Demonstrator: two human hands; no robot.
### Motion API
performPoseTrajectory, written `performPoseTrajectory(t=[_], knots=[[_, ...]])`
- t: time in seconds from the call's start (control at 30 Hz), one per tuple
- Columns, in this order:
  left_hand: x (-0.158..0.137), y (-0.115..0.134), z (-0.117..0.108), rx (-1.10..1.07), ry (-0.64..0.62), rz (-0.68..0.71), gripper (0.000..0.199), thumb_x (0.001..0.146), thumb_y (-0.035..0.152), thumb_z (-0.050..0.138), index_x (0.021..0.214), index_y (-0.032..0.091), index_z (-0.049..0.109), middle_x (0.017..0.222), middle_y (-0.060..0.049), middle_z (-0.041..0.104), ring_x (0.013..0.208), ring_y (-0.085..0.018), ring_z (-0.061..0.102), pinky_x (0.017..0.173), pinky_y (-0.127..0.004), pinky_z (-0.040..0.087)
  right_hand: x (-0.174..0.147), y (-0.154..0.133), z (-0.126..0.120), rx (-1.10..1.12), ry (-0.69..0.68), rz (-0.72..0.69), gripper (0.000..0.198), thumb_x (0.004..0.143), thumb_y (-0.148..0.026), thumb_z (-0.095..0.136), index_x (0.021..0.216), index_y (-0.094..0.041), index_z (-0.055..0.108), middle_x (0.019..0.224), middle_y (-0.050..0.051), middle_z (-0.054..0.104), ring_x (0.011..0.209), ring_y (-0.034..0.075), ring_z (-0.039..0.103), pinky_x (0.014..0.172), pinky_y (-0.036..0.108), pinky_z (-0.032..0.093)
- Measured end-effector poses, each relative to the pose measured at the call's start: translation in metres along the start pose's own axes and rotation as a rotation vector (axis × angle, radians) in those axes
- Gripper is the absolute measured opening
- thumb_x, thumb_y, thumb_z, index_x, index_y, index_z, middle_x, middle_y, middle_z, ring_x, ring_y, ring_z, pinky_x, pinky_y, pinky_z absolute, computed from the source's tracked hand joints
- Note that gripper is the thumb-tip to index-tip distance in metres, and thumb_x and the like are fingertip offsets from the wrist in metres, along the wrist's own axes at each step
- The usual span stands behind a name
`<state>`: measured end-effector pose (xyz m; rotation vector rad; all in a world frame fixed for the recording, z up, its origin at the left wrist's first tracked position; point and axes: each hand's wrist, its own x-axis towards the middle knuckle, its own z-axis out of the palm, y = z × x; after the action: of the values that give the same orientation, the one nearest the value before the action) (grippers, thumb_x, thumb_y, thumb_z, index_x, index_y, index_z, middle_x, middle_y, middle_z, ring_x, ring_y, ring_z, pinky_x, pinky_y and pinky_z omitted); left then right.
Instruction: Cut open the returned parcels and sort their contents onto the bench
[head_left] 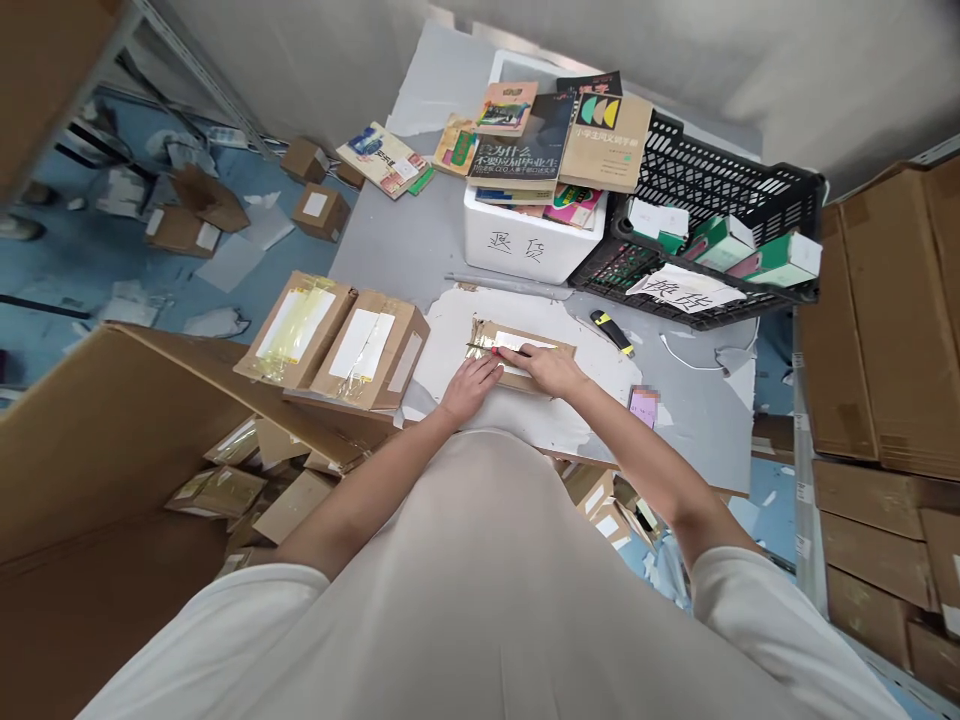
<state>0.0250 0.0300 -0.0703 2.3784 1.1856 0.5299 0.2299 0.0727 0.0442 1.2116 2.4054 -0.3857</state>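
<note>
A small brown cardboard parcel (525, 381) with a white label and shiny clear tape lies flat on the worn white patch of the table in front of me. My right hand (551, 368) grips a thin knife (496, 350) with a bit of red on it. Its blade points left, across the taped left end of the parcel. My left hand (472, 385) rests with outstretched fingers on the parcel's near left edge, just below the blade. The fingers of my right hand partly cover the label and the knife's handle.
Two taped boxes (367, 345) stand left. Behind are a white foam box (517, 238) piled with books and a black crate (739, 195) holding green-and-white boxes. A yellow-black box cutter (612, 333) and phone (643, 405) lie right. A large carton (112, 450) holds opened boxes.
</note>
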Motion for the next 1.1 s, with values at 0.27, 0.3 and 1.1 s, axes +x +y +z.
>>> performPoseTrajectory(t=[0.27,0.3,1.1], knots=[[-0.001,-0.004,0.0,-0.042,0.004,-0.009,0.04,0.096,0.013,0.033,0.125,0.019,0.059,0.134,-0.014,0.059,0.135,-0.022,0.045,0.112,-0.05,0.035,-0.038,0.014,0.002,-0.075,-0.092,0.09,0.067,0.092,-0.008,0.031,0.152,-0.037,0.022,0.121,0.013,0.059,0.089,0.022,0.065,0.069,0.031,0.042],[-0.002,-0.004,0.001,-0.048,0.001,-0.015,0.04,0.096,0.014,0.033,0.125,0.02,0.059,0.135,-0.013,0.059,0.135,-0.022,0.045,0.112,-0.05,0.034,-0.047,0.018,0.005,-0.068,-0.1,0.111,0.066,0.092,-0.008,0.031,0.151,-0.036,0.024,0.122,0.013,0.059,0.088,0.022,0.065,0.069,0.032,0.042],[0.065,0.009,-0.038,0.079,-0.122,-0.005,0.115,0.047,0.056,0.085,0.144,0.015,0.038,0.155,-0.021,0.026,0.142,-0.046,0.018,0.116,-0.057,0.005,-0.142,0.012,0.058,0.48,0.305,0.628,0.058,0.093,-0.029,0.035,0.15,-0.015,0.032,0.107,0.012,0.069,0.088,0.026,0.064,0.071,0.033,0.048]])
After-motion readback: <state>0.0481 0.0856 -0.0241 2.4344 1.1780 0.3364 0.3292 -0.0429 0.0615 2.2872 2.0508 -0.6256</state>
